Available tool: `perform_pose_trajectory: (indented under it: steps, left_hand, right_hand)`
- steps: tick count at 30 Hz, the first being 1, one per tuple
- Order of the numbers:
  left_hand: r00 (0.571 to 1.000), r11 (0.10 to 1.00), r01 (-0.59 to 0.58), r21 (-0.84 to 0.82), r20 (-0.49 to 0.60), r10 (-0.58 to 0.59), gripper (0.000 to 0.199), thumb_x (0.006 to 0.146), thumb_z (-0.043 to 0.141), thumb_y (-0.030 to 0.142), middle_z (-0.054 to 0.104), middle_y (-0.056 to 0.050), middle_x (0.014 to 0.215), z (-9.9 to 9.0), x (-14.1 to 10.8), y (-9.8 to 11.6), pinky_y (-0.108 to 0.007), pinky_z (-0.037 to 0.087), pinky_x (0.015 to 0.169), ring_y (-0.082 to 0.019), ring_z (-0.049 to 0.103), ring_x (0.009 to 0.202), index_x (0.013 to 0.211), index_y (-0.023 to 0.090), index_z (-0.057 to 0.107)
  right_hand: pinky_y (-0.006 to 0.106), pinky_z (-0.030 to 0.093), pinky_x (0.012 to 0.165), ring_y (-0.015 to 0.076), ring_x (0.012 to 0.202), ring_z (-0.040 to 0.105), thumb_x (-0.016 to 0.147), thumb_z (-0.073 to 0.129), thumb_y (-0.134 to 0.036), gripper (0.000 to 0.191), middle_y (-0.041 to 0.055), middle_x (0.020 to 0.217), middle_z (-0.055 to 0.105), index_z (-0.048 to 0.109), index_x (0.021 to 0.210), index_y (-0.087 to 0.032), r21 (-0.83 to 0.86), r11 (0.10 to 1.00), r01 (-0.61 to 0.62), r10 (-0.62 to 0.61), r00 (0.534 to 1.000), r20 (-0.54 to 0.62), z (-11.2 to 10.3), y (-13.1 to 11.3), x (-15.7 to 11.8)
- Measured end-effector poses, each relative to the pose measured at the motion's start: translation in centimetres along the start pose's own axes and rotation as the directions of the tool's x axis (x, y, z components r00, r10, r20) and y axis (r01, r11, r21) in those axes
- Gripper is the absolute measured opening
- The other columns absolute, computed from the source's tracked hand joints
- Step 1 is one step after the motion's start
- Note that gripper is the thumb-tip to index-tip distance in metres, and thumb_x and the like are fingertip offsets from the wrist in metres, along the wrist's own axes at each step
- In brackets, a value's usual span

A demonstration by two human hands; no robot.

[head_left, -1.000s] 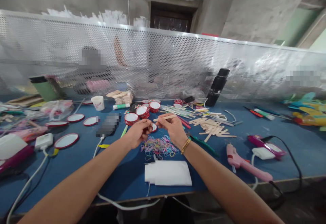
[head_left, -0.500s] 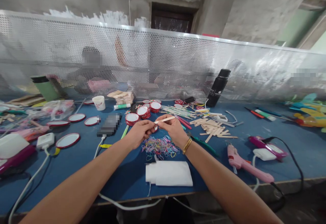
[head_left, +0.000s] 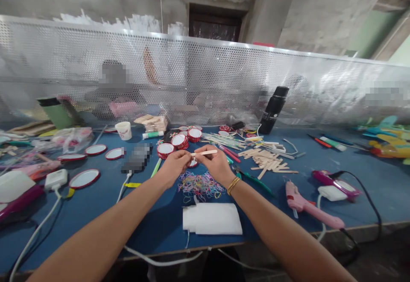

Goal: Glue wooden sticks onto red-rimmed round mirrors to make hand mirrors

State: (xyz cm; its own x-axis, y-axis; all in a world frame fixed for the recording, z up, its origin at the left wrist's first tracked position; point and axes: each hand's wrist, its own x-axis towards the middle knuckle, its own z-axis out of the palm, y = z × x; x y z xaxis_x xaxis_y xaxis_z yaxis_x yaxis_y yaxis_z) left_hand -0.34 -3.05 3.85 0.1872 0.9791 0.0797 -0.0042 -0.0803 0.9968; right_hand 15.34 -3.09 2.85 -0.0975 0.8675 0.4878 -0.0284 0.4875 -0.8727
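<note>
My left hand [head_left: 175, 166] and my right hand [head_left: 218, 164] meet above the middle of the table. Between them is a pale wooden craft stick [head_left: 208, 152], lying almost level. Both hands pinch it near its left end, and its right end sticks out past my right fingers. The fingertips partly hide the stick's left end. Just below the hands is a heap of small coloured rubber bands [head_left: 201, 186]. A red-rimmed white disc [head_left: 193, 163] shows partly beneath the fingers. Loose craft sticks [head_left: 264, 160] are piled to the right.
A white cloth-like packet [head_left: 216, 219] lies near the front edge. Green-handled pliers [head_left: 258, 183] and a pink glue gun [head_left: 312, 210] with a cord are at right. Stacked red-rimmed discs [head_left: 179, 142], a phone [head_left: 136, 159] and a paper cup [head_left: 124, 130] stand left. A black bottle [head_left: 273, 110] leans behind.
The craft stick has tipped from a slight slant to nearly level. My hands have shifted slightly, and more of the disc beneath them shows.
</note>
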Motion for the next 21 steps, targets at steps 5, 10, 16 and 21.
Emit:
perform_pose_trajectory:
  steps: [5,10,16,21]
  left_hand:
    - [0.998,0.997,-0.056,0.06,-0.008,0.056,0.017,0.07,0.06,0.032,0.044,0.006,0.052,0.15,-0.07,0.22,-0.022,0.019,0.044,-0.006,0.03,0.045,0.068,0.016,0.056]
    - [0.994,0.999,-0.046,-0.009,0.103,0.047,0.032,0.075,0.065,0.046,0.056,0.001,0.065,0.34,-0.61,0.43,-0.021,0.028,0.049,-0.008,0.043,0.055,0.073,0.015,0.058]
    - [0.994,0.999,-0.036,0.025,0.108,0.033,0.034,0.072,0.07,0.046,0.058,0.001,0.064,0.43,-0.78,0.34,-0.021,0.028,0.049,-0.007,0.042,0.052,0.068,0.015,0.056]
    - [0.995,1.0,0.019,0.017,0.097,-0.021,0.026,0.071,0.069,0.039,0.061,-0.001,0.066,0.18,-0.35,0.11,-0.021,0.027,0.048,-0.006,0.043,0.052,0.069,0.015,0.058]
  right_hand:
    - [0.027,0.051,0.062,0.0145,0.062,0.062,0.076,0.071,-0.041,0.024,0.0006,0.067,0.066,0.062,0.076,-0.018,0.045,0.998,-0.038,0.041,0.997,-0.066,-0.32,0.04,0.33]
    - [0.025,0.049,0.057,0.0121,0.057,0.059,0.079,0.067,-0.045,0.028,-0.0007,0.067,0.065,0.056,0.076,-0.019,0.095,0.99,-0.106,0.111,0.993,-0.05,-0.38,0.02,0.32]
    - [0.022,0.045,0.052,0.0103,0.053,0.055,0.078,0.067,-0.044,0.028,-0.0031,0.061,0.062,0.054,0.077,-0.019,0.095,0.984,-0.149,0.149,0.989,0.01,-0.14,0.32,0.07]
    - [0.022,0.045,0.053,0.0107,0.054,0.056,0.08,0.066,-0.044,0.026,-0.0024,0.063,0.062,0.058,0.079,-0.019,0.06,0.989,-0.133,0.133,0.991,0.009,-0.21,0.36,0.06]
